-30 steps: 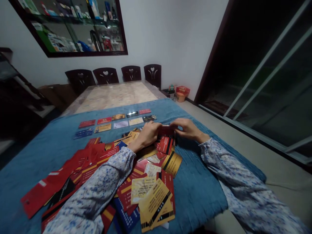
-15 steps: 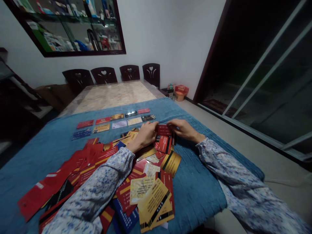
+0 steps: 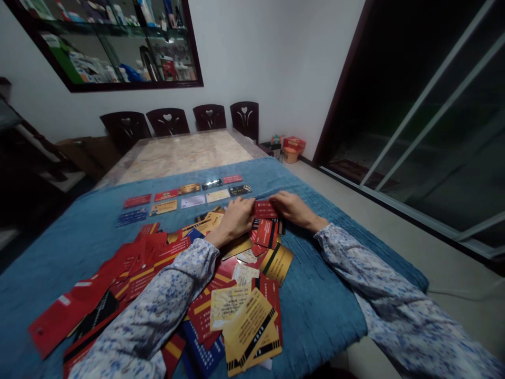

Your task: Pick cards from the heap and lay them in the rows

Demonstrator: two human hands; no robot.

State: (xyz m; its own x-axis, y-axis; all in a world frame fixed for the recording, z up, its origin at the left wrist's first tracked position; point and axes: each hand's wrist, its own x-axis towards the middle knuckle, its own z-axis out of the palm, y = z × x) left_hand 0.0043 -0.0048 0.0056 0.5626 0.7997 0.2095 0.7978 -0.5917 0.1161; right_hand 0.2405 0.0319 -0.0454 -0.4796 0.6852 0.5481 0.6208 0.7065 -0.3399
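Note:
Between my two hands is a dark red card with pale print, pinched at its left end by my left hand and at its right end by my right hand. Right below it lies a red card with a black stripe. Gold cards and several others overlap in a loose heap under and in front of my hands. Nearer to me are a pale gold card and yellow cards with black stripes. Red cards pile up left of my left forearm.
Cards stand in two rows beyond the heap, among them a white card and a black card. A blue cloth covers the near part of the marble-patterned table. Chairs line the far wall.
My right hand has shifted slightly left and its fingers have curled more at the dark red card's right end. My left hand and the heap look nearly the same.

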